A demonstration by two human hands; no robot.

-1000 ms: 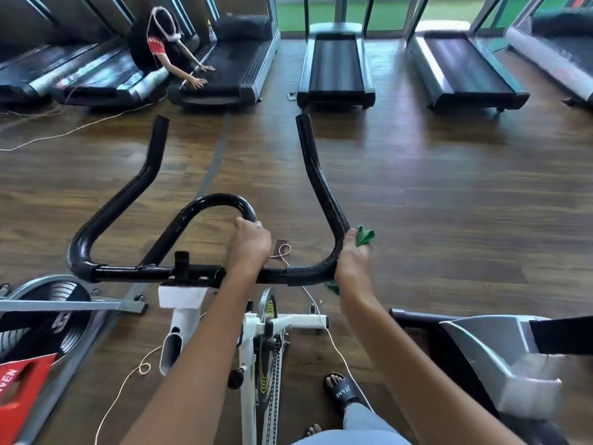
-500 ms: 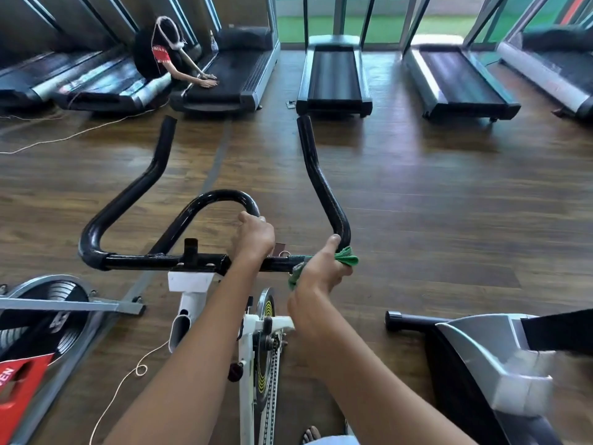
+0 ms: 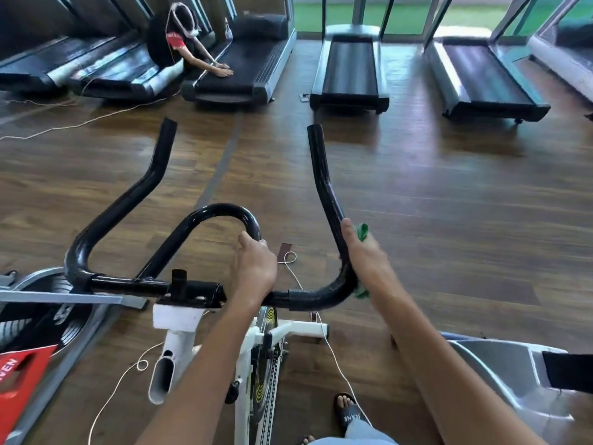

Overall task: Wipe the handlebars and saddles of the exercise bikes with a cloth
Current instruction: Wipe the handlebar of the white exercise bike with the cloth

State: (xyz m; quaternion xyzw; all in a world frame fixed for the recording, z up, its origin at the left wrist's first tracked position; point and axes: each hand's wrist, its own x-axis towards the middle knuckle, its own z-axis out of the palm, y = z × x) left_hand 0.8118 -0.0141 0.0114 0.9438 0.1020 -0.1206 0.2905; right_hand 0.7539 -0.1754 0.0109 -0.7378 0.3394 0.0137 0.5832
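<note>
Here green cloth (image 3: pixel 362 234) under right hand (image 3: pixel 365 261), against handlebar (image 3: pixel 327 200)

The handlebars (image 3: pixel 324 184) are black tubing; the centre loop and the left bend have a smooth, glossy finish with bright reflections, while the right arm and the lower right bend carry a duller, slightly textured wrap. The cloth (image 3: pixel 362 232) at centre right is green soft fabric, crumpled. The bike frame (image 3: pixel 250 354) at lower centre is white painted metal, smooth, with a metal chain. The floor (image 3: pixel 449 203) is brown wood-look planking with a semi-gloss sheen. The treadmills (image 3: pixel 349 69) along the upper edge have matt black belts and silver side rails. The panel (image 3: pixel 19 377) at lower left looks like red plastic.
</note>
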